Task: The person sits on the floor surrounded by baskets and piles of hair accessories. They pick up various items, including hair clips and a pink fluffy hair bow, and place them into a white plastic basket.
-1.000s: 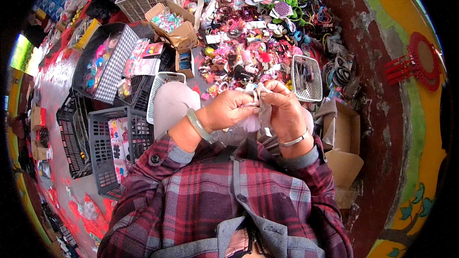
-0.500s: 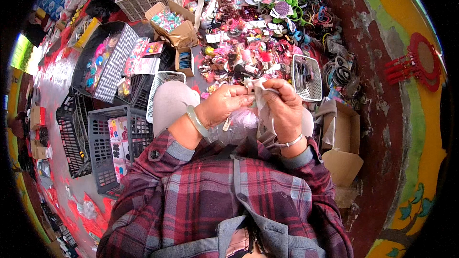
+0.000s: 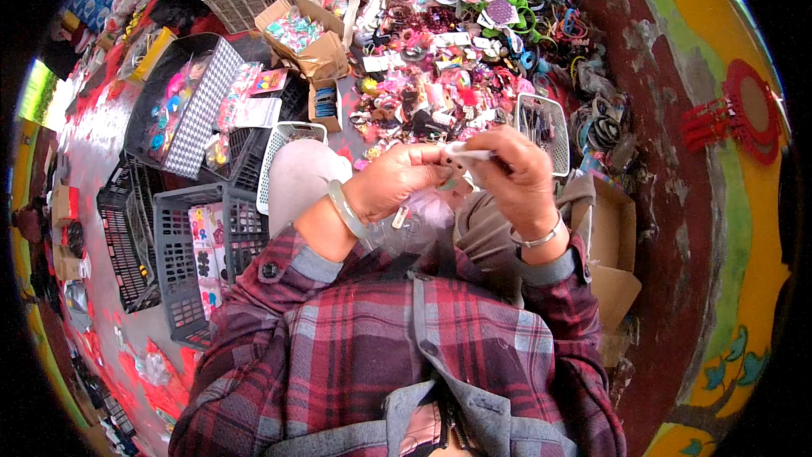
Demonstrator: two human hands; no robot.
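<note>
The left hand (image 3: 385, 184) and right hand (image 3: 519, 178) meet mid-frame, fingers pinched closed on a small white cloth (image 3: 470, 153) between them, apparently to steady it; the accessory pile (image 3: 427, 93), upper centre, seems placed for easy reach.

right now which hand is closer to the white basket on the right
Right. The right hand overlaps the lower left corner of the white basket in this view; the left hand is farther off, to the basket's left.
</note>
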